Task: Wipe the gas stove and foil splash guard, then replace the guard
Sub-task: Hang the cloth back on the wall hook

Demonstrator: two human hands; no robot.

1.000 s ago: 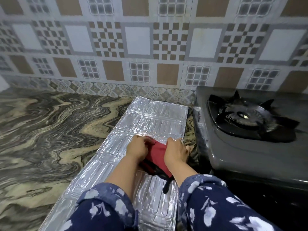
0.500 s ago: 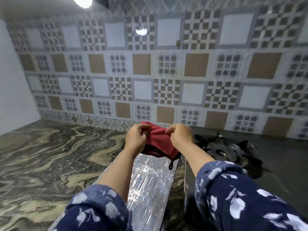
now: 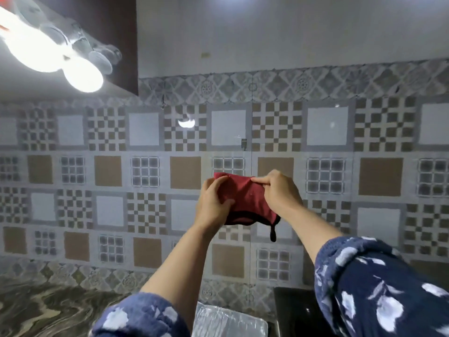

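Note:
A red cloth (image 3: 245,200) with a dark trim and a hanging loop is held up in front of the tiled wall. My left hand (image 3: 212,203) grips its left side and my right hand (image 3: 279,192) pinches its upper right edge. Far below, only the back end of the silver foil splash guard (image 3: 226,321) shows, lying flat on the counter. A corner of the black gas stove (image 3: 294,310) sits to its right, mostly hidden by my right sleeve.
The patterned tile wall (image 3: 145,171) fills most of the view. A bright lamp (image 3: 80,76) glares at the upper left under a dark cabinet (image 3: 116,32). The marbled counter (image 3: 48,310) shows at the lower left.
Both hands lifted the red cloth off the foil guard and raised it high in front of the wall. The view tilted upward, so the guard and stove dropped to the bottom edge.

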